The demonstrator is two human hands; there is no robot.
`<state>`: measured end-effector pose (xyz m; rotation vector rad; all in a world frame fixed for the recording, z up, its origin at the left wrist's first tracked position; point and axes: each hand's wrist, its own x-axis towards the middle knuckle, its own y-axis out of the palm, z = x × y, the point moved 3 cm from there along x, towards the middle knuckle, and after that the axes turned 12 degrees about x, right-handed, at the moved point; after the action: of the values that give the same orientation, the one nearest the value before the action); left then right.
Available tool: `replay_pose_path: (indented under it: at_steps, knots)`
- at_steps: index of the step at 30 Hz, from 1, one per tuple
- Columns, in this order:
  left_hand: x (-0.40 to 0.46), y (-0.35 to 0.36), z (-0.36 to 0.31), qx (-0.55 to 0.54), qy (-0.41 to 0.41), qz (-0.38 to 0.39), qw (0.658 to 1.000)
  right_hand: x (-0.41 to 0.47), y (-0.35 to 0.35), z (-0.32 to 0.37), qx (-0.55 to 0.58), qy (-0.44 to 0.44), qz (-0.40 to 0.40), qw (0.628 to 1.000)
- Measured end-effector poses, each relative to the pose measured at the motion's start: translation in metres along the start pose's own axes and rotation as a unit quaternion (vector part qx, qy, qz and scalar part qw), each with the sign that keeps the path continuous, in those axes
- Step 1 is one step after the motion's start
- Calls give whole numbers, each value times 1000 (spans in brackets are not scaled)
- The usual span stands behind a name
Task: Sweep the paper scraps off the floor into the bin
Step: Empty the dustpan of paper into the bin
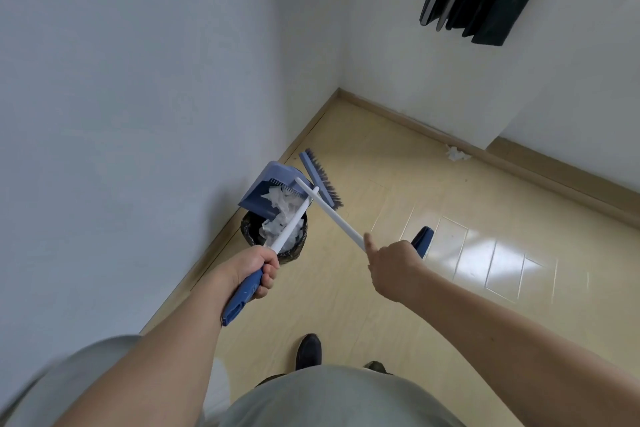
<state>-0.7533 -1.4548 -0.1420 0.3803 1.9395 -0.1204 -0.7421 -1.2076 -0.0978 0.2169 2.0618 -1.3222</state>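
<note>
A person stood over a small black-lined bin (277, 236) in the corner of a room, tipping a blue dustpan (268, 189) directly above it so that white paper scraps (282, 210) slid from the pan toward the bin's mouth, where more scraps already lay. The left hand (258, 270) was wrapped tight around the dustpan's long handle, just on the near side of the bin. The right hand (393, 263) gripped the broom handle to the right of the bin, one finger extended along the shaft, with the broom head (320, 178) raised beside the tilted pan, beyond the bin. To finish the pour cleanly, the pan's lip probably needed to stay centred over the bin and tilt steeper gradually, with the bristles ready to nudge down any clinging paper. One loose scrap (457, 153) remained on the floor by the skirting board, well beyond and to the right of the bin, so another sweep appeared necessary.
</note>
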Motion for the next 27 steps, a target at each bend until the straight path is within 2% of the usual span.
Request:
replay_pose_path:
  at_steps: [4,8,11,15,17,20,27]
  knots:
    - [3,-3,7,-9,6,1,1000,24,6,-2,83,91,125,985]
    - [4,-6,14,-17,12,3,1000,43,2,-6,237,143,142,950]
    - [4,-6,13,-10,5,-5,1000,50,-6,-13,289,173,166,927]
    - [4,-8,15,-1,-4,-15,1000,56,-8,-16,288,176,134,932]
    - [4,-8,16,8,-11,-16,1000,60,-3,-12,333,189,147,912]
    - [4,-8,16,13,-12,-21,1000,63,0,-9,375,193,107,900]
    - [-3,-23,11,33,-15,-27,999,53,14,-2,280,181,7,943]
